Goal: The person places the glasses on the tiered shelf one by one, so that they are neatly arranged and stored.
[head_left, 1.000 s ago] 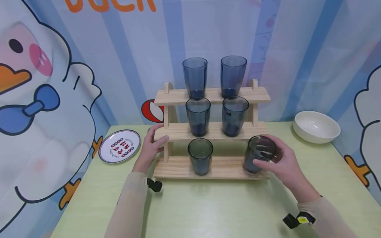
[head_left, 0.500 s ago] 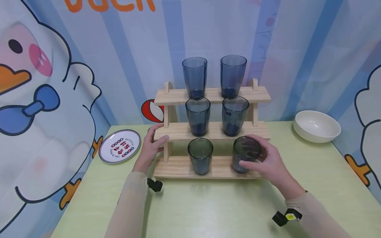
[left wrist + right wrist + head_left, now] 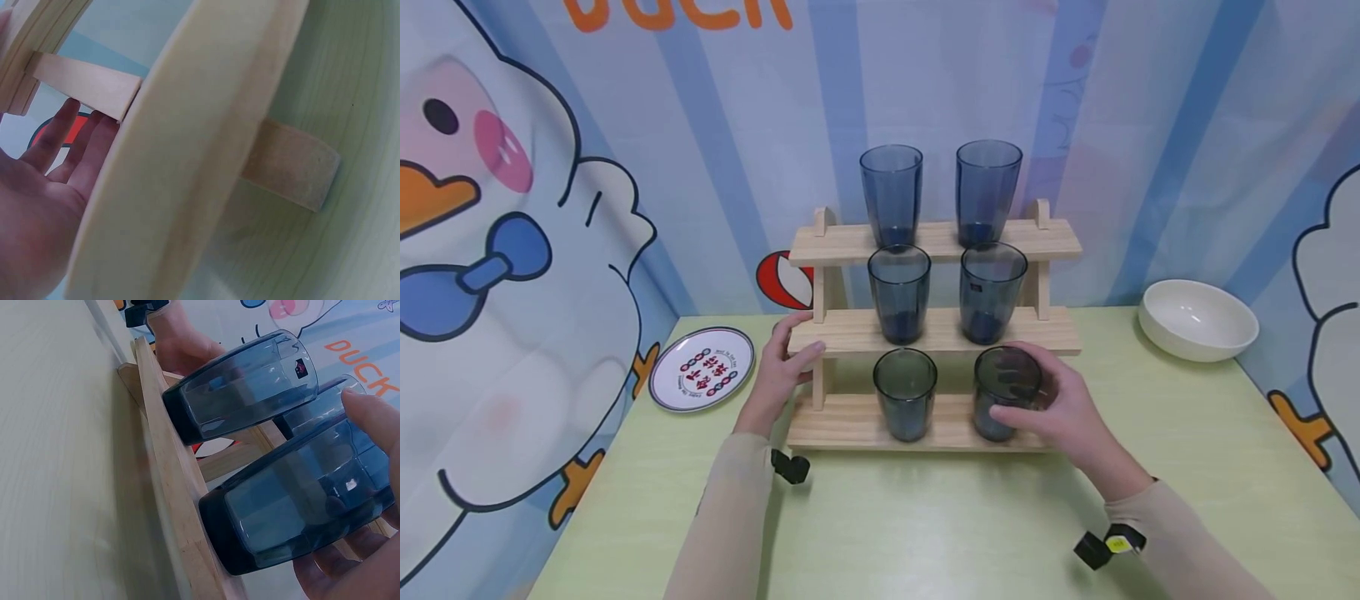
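A three-tier wooden display rack (image 3: 846, 427) stands on the table. My left hand (image 3: 775, 371) grips the left end of its middle shelf, thumb in front; in the left wrist view the fingers (image 3: 90, 150) reach to a wooden upright (image 3: 87, 84). On the right half of the bottom shelf is a dark-tinted drinking glass (image 3: 992, 423), upright, with my right hand (image 3: 1063, 417) curled round its right side. The right wrist view shows this glass (image 3: 281, 506) with its base at the shelf board. A matching glass (image 3: 907, 408) stands to its left, apart from it.
Two blue-grey glasses stand on the middle shelf, a left one (image 3: 900, 296) and a right one (image 3: 992, 292). Two more, a left glass (image 3: 892, 192) and a right glass (image 3: 987, 187), top the rack. A printed plate (image 3: 673, 383) lies left; a white bowl (image 3: 1198, 333) sits right.
My right hand has moved left along the bottom shelf with the glass, bringing it from the right end nearer to the other glass. The left hand stays on the rack.
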Available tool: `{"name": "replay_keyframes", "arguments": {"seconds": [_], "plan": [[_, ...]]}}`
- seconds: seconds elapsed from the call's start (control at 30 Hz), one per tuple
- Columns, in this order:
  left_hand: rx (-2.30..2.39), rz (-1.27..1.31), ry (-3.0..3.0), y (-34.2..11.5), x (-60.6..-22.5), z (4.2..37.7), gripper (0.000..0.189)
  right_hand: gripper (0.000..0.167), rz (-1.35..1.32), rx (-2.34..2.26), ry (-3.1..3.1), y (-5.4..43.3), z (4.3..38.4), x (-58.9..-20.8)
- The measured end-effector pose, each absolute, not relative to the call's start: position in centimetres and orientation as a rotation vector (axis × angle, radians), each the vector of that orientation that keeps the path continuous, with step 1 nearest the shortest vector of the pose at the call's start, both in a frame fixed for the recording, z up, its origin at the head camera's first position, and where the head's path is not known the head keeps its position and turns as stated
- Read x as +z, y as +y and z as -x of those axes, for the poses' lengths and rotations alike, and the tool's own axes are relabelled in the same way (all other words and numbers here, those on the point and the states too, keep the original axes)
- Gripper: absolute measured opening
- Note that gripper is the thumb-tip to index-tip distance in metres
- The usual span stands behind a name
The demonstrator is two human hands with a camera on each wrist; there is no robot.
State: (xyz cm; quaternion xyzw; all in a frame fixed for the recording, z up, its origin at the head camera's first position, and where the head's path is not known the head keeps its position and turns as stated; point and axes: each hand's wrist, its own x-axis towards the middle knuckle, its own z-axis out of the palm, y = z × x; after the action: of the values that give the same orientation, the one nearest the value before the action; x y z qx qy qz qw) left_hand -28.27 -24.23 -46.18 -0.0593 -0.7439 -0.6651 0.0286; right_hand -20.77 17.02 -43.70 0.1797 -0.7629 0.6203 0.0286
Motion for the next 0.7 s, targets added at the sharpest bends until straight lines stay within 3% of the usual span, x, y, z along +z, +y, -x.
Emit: {"name": "replay_keyframes", "arguments": {"seconds": [0.7], "plan": [[-2.043, 0.174, -2.29, -24.12, -46.18, 28.25, 0.057, 0.08, -0.628, 1.956, -2.336, 16.3, 20.88, -43.93]]}}
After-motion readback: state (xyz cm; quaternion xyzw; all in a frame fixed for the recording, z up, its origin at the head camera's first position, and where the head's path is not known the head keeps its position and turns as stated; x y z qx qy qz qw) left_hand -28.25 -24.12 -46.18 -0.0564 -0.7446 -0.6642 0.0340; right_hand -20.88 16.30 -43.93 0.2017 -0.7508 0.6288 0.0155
